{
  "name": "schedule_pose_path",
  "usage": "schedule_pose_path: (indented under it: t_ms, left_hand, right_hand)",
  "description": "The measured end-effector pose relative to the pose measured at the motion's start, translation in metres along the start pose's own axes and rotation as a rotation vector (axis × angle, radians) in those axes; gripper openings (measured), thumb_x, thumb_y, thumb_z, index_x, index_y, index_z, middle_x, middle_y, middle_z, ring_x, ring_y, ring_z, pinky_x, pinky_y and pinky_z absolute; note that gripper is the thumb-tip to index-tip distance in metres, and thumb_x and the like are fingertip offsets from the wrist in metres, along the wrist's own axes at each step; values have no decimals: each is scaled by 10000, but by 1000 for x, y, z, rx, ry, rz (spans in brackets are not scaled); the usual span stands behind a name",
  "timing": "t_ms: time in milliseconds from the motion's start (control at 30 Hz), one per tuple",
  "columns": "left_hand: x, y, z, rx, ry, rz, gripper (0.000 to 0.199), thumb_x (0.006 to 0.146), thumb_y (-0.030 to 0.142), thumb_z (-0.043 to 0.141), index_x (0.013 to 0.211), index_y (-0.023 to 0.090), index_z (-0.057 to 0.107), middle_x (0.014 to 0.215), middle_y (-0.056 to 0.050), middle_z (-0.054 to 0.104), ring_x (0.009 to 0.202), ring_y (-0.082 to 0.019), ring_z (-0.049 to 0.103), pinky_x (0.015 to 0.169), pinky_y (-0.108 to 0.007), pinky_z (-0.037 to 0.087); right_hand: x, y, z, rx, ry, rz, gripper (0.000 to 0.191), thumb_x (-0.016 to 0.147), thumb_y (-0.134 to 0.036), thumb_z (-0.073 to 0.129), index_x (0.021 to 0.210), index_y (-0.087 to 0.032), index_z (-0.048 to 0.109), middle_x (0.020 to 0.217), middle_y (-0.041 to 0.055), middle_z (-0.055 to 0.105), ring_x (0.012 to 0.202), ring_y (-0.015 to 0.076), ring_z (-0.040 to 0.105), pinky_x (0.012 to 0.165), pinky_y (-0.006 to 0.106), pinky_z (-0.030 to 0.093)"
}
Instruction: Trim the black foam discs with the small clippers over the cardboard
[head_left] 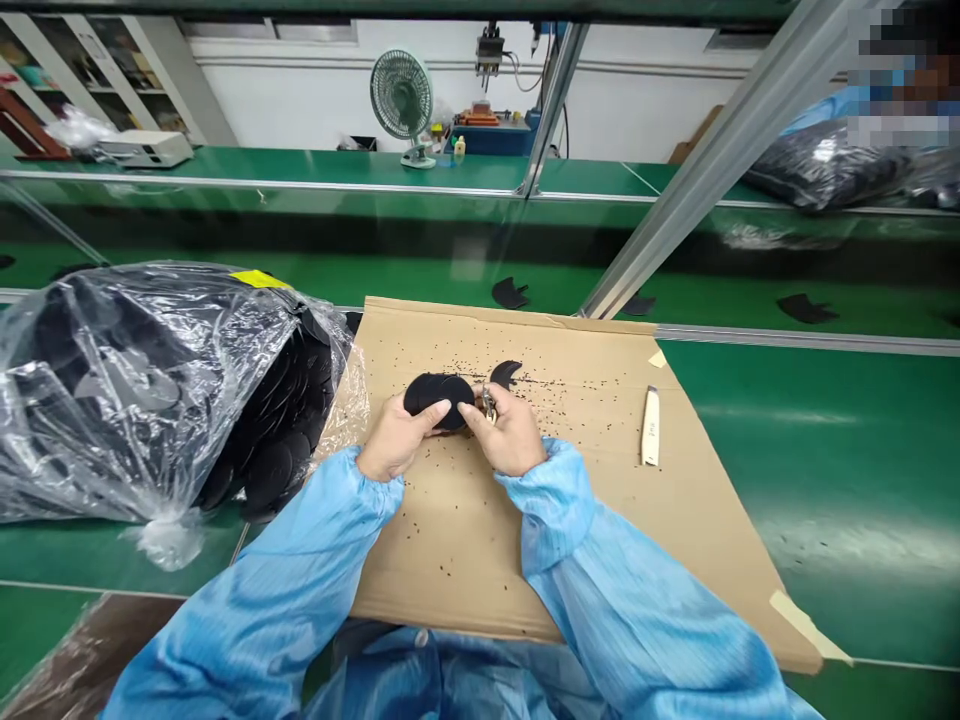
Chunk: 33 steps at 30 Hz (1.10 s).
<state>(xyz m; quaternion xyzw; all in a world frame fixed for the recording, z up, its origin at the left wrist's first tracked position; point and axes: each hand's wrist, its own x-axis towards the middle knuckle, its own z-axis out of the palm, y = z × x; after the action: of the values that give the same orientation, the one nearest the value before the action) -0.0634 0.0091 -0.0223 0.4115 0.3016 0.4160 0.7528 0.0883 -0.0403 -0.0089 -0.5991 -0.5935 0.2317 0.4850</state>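
My left hand (394, 437) is closed on a few thin black discs (429, 392), fanned over one another, with its thumb pressed on the front one. At their right edge, the thumb of my right hand (511, 432) touches the front disc. A small metal tool (489, 404), perhaps nippers, sticks up from my right fingers; its handles are mostly hidden in the palm. Just behind that hand, a curved black piece (505, 374) lies on the cardboard sheet (600, 540). Tiny black bits are scattered around it.
A large clear plastic bag (150, 390) of black discs lies open on the left. A white-handled cutter knife (650, 427) rests on the cardboard's right side. Beyond the cardboard, curved black pieces (510, 293) lie on the green belt. A slanted metal post (697, 170) rises at right.
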Motion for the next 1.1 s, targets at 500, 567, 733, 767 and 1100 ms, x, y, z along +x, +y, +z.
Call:
schedule_pose_path:
  t_ms: [500, 567, 733, 767, 1100]
  left_hand:
    - [-4, 1, -1, 64, -117, 81, 310, 696, 290, 790, 925, 112, 680, 1019, -120, 663, 997, -248, 614, 957, -398, 470]
    - [-4, 0, -1, 63, -129, 74, 278, 702, 267, 785, 901, 109, 670, 999, -117, 665, 974, -241, 618, 945, -401, 475]
    - [-1, 2, 0, -29, -94, 55, 301, 695, 265, 796, 904, 128, 629, 973, -82, 648, 921, -190, 615, 856, -312, 515]
    - [0, 3, 1, -70, -72, 13, 327, 696, 286, 797, 926, 138, 618, 966, -70, 640, 890, -171, 613, 790, -271, 527]
    - [-1, 9, -4, -240, -150, -292, 406, 762, 324, 743, 1094, 155, 582, 773, -15, 548, 570, -79, 513, 452, -155, 436]
  right_hand:
    - [3, 1, -4, 162, -84, 66, 435, 726, -585, 685, 781, -160, 604, 663, 3, 559, 616, 164, 506, 577, 271, 396]
    - [2, 2, -4, 185, -85, 96, 454, 699, -590, 704, 793, -156, 611, 695, 22, 591, 642, 182, 532, 601, 287, 423]
    - [-2, -4, 4, 107, 41, 43, 350, 770, -509, 663, 810, -162, 638, 734, 46, 634, 673, 206, 581, 634, 317, 458]
    - [-4, -7, 5, 127, 51, -1, 317, 802, -474, 638, 869, -164, 652, 793, 54, 652, 714, 210, 599, 665, 323, 473]
    - [-8, -10, 8, 5, 75, -481, 192, 937, -208, 460, 1006, -161, 632, 916, 81, 656, 851, 210, 609, 788, 363, 486]
